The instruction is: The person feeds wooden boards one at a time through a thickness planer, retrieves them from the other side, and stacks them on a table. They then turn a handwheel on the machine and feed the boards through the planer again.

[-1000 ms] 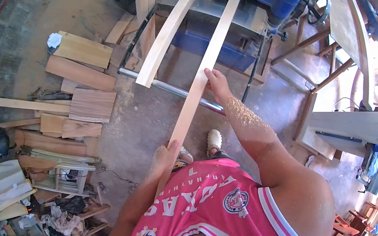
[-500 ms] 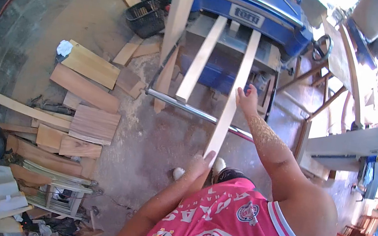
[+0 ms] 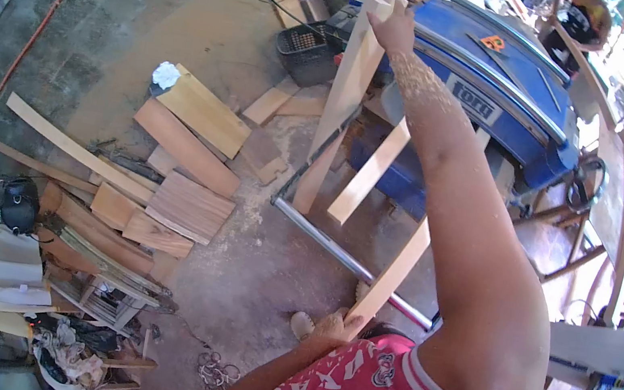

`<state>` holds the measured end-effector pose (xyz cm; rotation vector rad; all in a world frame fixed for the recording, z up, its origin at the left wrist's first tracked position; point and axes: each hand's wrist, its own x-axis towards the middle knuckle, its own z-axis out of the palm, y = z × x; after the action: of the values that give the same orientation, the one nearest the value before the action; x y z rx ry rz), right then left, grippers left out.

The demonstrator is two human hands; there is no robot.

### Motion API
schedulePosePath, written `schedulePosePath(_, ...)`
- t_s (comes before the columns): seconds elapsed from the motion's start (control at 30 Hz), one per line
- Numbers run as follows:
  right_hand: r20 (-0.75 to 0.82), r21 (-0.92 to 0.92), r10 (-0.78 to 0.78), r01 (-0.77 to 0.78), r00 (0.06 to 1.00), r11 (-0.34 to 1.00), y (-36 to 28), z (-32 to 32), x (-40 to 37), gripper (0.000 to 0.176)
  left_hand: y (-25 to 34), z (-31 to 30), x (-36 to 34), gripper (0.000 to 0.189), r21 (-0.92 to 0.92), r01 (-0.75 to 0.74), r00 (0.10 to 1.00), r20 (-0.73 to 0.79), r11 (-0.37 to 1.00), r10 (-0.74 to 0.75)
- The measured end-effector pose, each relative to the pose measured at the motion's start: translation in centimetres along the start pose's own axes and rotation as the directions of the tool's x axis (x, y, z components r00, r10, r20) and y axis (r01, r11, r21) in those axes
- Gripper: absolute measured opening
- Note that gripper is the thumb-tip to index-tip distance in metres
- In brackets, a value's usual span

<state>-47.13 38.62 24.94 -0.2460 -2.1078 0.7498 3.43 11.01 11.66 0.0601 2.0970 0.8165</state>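
Note:
My left hand (image 3: pixel 329 332) is closed around the near end of a long pale wooden strip (image 3: pixel 396 269). The strip slopes up toward a blue planer-like machine (image 3: pixel 479 66), its farther part hidden behind my right arm. My right hand (image 3: pixel 393 30) reaches far forward, fingers curled over the top of a tall pale board (image 3: pixel 351 79) that stands on end at the machine's left side. A second wooden strip (image 3: pixel 371 173) lies between that board and my arm, sticking out from the machine.
A chrome bar (image 3: pixel 343 254) crosses low before the machine. Left on the floor lie several flat boards (image 3: pixel 190 204), with a black basket (image 3: pixel 308 51) farther back. Cloth scraps (image 3: pixel 70 357) lie at lower left. Another person (image 3: pixel 579 29) is beyond the machine.
My right hand has left the held strip's side and moved forward and left to the upright board's top. My left hand still holds the strip's end. The view has shifted left.

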Motion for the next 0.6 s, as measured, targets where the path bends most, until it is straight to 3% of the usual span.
schedulePosePath(0.1,0.033,-0.096,0.046,-0.043,0.998,0.994,-1.8,1.3,2.9,0.071,-1.9,1.5,2.1,0.066,-0.063,-0.032,0.999,0.014,0.997,0.033)
schedulePosePath(0.17,0.065,-0.164,0.04,-0.029,0.997,0.986,-1.8,1.8,2.6,0.061,-2.6,2.4,3.1,0.06,-0.055,-0.011,1.0,0.002,0.998,0.012)
schedulePosePath(0.3,-0.036,-0.086,0.041,-0.044,0.999,0.995,-2.5,1.8,2.3,0.057,-0.8,1.8,3.3,0.062,-0.075,-0.018,1.0,-0.017,0.997,0.017)
schedulePosePath(0.37,0.21,0.117,0.097,-0.123,0.973,0.985,-4.6,0.4,1.5,0.057,0.9,1.1,2.5,0.064,-0.112,0.0,1.0,-0.019,0.994,-0.002)
schedulePosePath(0.4,0.118,0.148,-0.014,-0.004,0.993,0.989,-5.9,0.4,0.0,0.059,1.8,0.6,2.6,0.064,-0.072,0.019,1.0,-0.01,0.997,-0.019)
schedulePosePath(0.43,0.144,0.156,-0.031,0.008,0.989,0.988,-7.3,0.3,-2.0,0.059,2.1,0.6,2.2,0.063,-0.039,0.044,0.999,0.002,0.998,-0.044)
schedulePosePath(0.47,0.166,0.32,-0.12,0.061,0.979,0.945,-9.2,-0.3,-4.1,0.062,1.4,1.2,2.6,0.063,-0.075,0.053,0.999,-0.003,0.996,-0.053)
schedulePosePath(0.5,0.174,0.482,-0.214,0.107,0.961,0.87,-11.6,-1.0,-6.2,0.066,0.0,2.0,3.9,0.063,-0.04,-0.101,0.995,-0.017,0.994,0.101)
schedulePosePath(0.53,0.252,0.565,-0.214,0.036,0.944,0.824,-14.7,-2.5,-8.7,0.065,-1.1,2.7,4.6,0.064,0.002,-0.248,0.968,-0.03,0.969,0.248)
schedulePosePath(0.6,0.363,0.638,-0.249,-0.044,0.898,0.769,-19.9,-4.4,-13.5,0.064,-0.5,2.9,5.0,0.063,-0.142,-0.263,0.964,-0.082,0.954,0.254)
